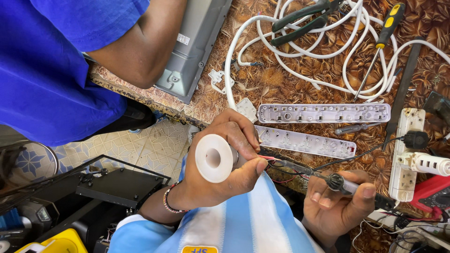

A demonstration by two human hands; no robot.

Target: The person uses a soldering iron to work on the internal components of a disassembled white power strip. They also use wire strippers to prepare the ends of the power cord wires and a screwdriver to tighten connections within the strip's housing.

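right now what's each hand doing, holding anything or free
Left hand: closed on a white spool, fingers also pinching a red wire.
Right hand: closed on a soldering iron.

Solder reel [214, 158]: wire end hidden behind left hand [225, 164]. Soldering iron [323, 179]: tip hidden behind fingers, too small. Red device [433, 194] cut by right edge. Co-worker's arm [140, 47] cut by top edge.

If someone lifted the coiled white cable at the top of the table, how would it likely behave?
The white cable lies in loose loops, so it would probably sag and uncoil. The green-handled pliers and yellow-handled screwdriver rest on it, so they would likely slide off.
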